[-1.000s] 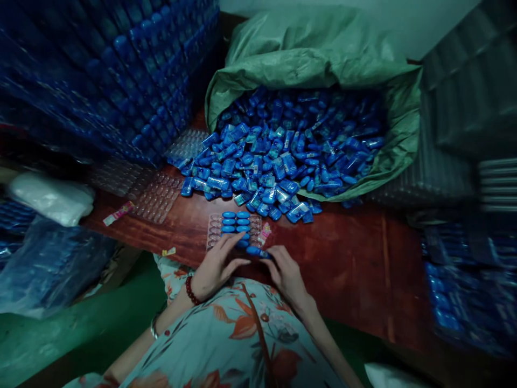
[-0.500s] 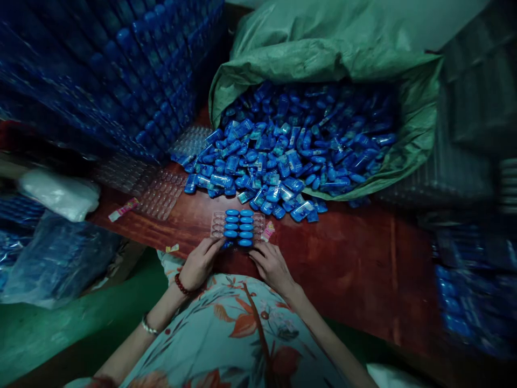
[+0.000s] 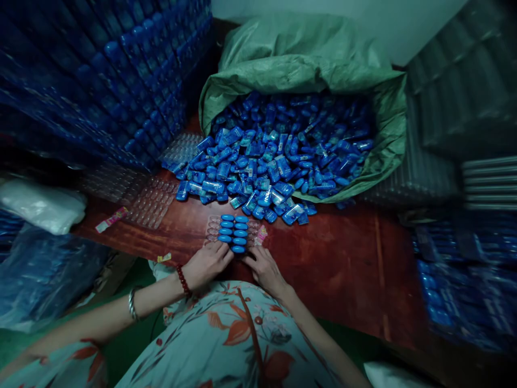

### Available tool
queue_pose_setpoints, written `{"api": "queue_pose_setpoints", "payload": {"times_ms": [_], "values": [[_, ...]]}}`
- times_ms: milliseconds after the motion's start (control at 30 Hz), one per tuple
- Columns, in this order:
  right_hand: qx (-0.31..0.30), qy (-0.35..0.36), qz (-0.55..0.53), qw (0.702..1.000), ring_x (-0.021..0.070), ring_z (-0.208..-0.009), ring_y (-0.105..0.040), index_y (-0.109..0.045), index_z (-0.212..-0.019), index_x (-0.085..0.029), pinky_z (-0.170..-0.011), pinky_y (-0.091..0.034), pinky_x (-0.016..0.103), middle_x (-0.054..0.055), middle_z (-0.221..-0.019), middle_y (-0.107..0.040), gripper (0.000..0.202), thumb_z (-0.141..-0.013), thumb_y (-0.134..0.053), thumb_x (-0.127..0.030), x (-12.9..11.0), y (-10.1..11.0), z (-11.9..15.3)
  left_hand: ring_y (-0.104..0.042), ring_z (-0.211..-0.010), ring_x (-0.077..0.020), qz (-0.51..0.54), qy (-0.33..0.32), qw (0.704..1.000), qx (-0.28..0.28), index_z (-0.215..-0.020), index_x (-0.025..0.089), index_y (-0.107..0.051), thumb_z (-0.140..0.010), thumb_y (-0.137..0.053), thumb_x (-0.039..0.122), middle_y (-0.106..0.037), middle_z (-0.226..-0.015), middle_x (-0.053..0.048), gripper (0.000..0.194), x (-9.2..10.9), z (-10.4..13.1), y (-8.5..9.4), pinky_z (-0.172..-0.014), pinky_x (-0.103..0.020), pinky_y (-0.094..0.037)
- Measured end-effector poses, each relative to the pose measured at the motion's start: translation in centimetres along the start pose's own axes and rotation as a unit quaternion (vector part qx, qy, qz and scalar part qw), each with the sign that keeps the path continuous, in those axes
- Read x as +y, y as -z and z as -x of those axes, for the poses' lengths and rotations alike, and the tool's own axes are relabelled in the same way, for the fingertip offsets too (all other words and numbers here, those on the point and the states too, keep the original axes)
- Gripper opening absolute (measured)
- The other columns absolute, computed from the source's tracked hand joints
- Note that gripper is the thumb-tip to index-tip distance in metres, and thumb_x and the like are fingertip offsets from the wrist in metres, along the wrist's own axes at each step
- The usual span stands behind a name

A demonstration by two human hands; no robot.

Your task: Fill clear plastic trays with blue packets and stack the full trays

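Observation:
A clear plastic tray (image 3: 211, 228) lies on the table before me, with two columns of shiny blue oval containers (image 3: 239, 234) standing in its middle and bare cavities on both sides. My left hand (image 3: 208, 264) is closed over the tray's near left corner; its bent fingers cover the spot where a blue container showed a moment ago, so that piece is hidden. At the near right corner, my right hand (image 3: 265, 269) has its thumb and bent fingers at the tray edge. A small pink-and-yellow label strip (image 3: 262, 235) sits by the tray's right side.
A green woven sack (image 3: 388, 156) spills many blue containers (image 3: 258, 172) onto the red-brown table (image 3: 331, 258). Stacked blue packs (image 3: 133, 81) rise at left, beside clear trays (image 3: 151, 200) and a pink label strip (image 3: 111, 220). Grey stacks (image 3: 464, 81) and wrapped blue packs (image 3: 456, 291) stand right.
My left hand has moved inward over the tray's near left corner, hiding the blue container at its fingertips. The right hand stays at the near right corner. The camera view has shifted slightly.

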State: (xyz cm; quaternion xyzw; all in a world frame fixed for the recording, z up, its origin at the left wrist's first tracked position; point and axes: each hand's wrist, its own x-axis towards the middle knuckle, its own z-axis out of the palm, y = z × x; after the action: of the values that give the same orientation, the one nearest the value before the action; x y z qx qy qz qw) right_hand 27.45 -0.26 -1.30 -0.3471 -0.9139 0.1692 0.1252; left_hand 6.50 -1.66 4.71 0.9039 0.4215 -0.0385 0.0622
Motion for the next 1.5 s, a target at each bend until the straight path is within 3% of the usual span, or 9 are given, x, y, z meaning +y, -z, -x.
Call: {"api": "queue_pose_setpoints", "payload": {"times_ms": [267, 367, 467, 733, 967, 1100, 1233, 1367, 1500], "values": [[0.102, 0.008, -0.048, 0.994, 0.0193, -0.095, -0.049, -0.064, -0.1, -0.02, -0.079, -0.039, 0.032, 0.009, -0.1, -0.058, 0.018, -0.087, -0.052, -0.022, 0.4, 1.3, 0.8, -0.056, -0.084, -0.0184, 0.019, -0.011, 0.989, 0.143, -0.118, 0.009, -0.046, -0.089, -0.034, 0.007, -0.059, -0.096, -0.012, 0.032, -0.6, 1.3, -0.9, -0.073, -0.03, -0.047], [0.212, -0.103, -0.049, 0.971, 0.0177, -0.09, -0.051, -0.063, -0.099, -0.019, -0.078, -0.04, 0.031, 0.007, -0.094, -0.06, 0.019, -0.089, -0.047, -0.02, 2.4, 2.4, 0.1, -0.057, -0.084, -0.0178, 0.05, 0.033, 0.968, 0.243, -0.12, 0.012, -0.046, -0.091, -0.037, 0.015, -0.06, -0.097, -0.011, 0.03, -1.2, 1.2, -0.4, -0.074, -0.029, -0.047], [0.211, -0.22, -0.008, 0.952, 0.0194, -0.091, -0.051, -0.061, -0.103, -0.018, -0.079, -0.04, 0.033, 0.008, -0.095, -0.06, 0.023, -0.091, -0.043, -0.023, 5.0, 3.3, -1.8, -0.056, -0.083, -0.0164, 0.108, 0.084, 0.951, 0.278, -0.107, 0.016, -0.055, -0.092, -0.039, 0.02, -0.06, -0.094, -0.009, 0.023, -2.4, -1.6, 1.1, -0.074, -0.028, -0.047], [0.019, -0.271, 0.132, 0.953, 0.0248, -0.099, -0.049, -0.049, -0.122, -0.015, -0.078, -0.038, 0.035, 0.011, -0.107, -0.056, 0.038, -0.088, -0.047, -0.032, 6.2, 4.5, -5.3, -0.05, -0.103, -0.0273, 0.031, 0.075, 0.997, 0.013, -0.105, 0.012, -0.057, -0.079, -0.063, 0.023, -0.06, -0.105, -0.013, 0.029, -6.5, -14.9, 4.1, -0.082, -0.036, -0.044], [0.033, -0.311, 0.136, 0.94, 0.0261, -0.101, -0.046, -0.039, -0.132, -0.018, -0.08, -0.039, 0.038, 0.013, -0.115, -0.051, 0.047, -0.088, -0.046, -0.034, 5.1, 4.1, -2.2, -0.056, -0.098, -0.0269, 0.029, 0.053, 0.991, -0.115, -0.11, 0.012, -0.05, -0.069, -0.07, 0.021, -0.063, -0.101, -0.013, 0.046, -7.2, -17.8, 3.0, -0.077, -0.033, -0.045], [0.078, -0.284, 0.092, 0.951, 0.0267, -0.099, -0.047, -0.041, -0.13, -0.017, -0.078, -0.042, 0.039, 0.014, -0.113, -0.051, 0.044, -0.088, -0.045, -0.032, 5.7, 3.5, -2.0, -0.061, -0.091, -0.0219, 0.076, 0.043, 0.993, -0.078, -0.113, 0.016, -0.047, -0.08, -0.056, 0.019, -0.061, -0.107, -0.01, 0.035, -7.1, -17.0, 2.6, -0.07, -0.028, -0.047], [0.094, -0.291, 0.028, 0.952, 0.025, -0.094, -0.052, -0.049, -0.12, -0.015, -0.078, -0.045, 0.038, 0.012, -0.102, -0.053, 0.034, -0.088, -0.044, -0.026, 6.4, 4.0, -2.6, -0.061, -0.093, -0.0185, 0.23, 0.062, 0.965, 0.114, -0.107, 0.016, -0.053, -0.085, -0.051, 0.021, -0.063, -0.102, -0.007, 0.023, -7.6, -13.5, 3.0, -0.078, -0.028, -0.048], [0.12, -0.268, -0.033, 0.955, 0.0241, -0.097, -0.054, -0.049, -0.12, -0.016, -0.083, -0.046, 0.039, 0.012, -0.104, -0.056, 0.034, -0.091, -0.039, -0.031, 6.3, 4.2, -1.3, -0.062, -0.089, -0.0172, 0.354, 0.171, 0.871, 0.294, -0.101, 0.014, -0.06, -0.084, -0.055, 0.031, -0.066, -0.097, -0.007, 0.024, -7.7, -5.6, 3.8, -0.081, -0.028, -0.049], [0.173, -0.322, -0.15, 0.919, 0.0213, -0.092, -0.058, -0.053, -0.111, -0.016, -0.082, -0.049, 0.038, 0.011, -0.103, -0.06, 0.03, -0.09, -0.041, -0.034, 5.7, 4.3, 2.2, -0.064, -0.08, -0.0171, 0.4, 0.316, 0.8, 0.317, -0.092, 0.015, -0.063, -0.077, -0.064, 0.038, -0.068, -0.086, -0.004, 0.028, -5.7, 3.1, 3.1, -0.076, -0.028, -0.051]]}}
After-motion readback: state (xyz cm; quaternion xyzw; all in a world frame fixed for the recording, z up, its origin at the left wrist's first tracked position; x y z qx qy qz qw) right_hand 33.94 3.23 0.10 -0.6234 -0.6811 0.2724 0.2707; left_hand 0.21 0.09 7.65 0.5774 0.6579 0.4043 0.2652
